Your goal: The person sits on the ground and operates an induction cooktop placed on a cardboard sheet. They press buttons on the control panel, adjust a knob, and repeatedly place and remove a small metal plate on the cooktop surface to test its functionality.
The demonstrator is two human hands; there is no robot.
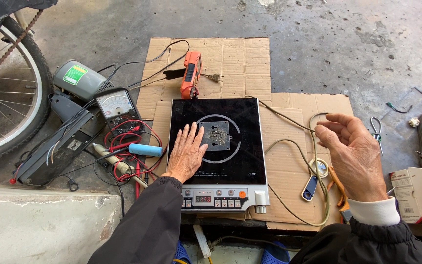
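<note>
The left hand [187, 151] lies flat, fingers spread, on the black induction cooker [221, 146] mid-cardboard. The right hand [350, 146] hovers half-curled, pinching a thin cord [289, 117]. What sits on the small metal plate [215, 135] is unclear.

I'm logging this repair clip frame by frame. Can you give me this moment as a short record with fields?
setting: concrete floor, flattened cardboard as work mat
main item: black induction cooktop, small metal plate at its centre
left hand: flat on the cooktop glass, fingertips at the plate's edge
right hand: raised, pinching a tan cord
left of cooktop: analog multimeter with red and black leads, blue cylinder
behind cooktop: orange tool
far left: bicycle wheel
</note>
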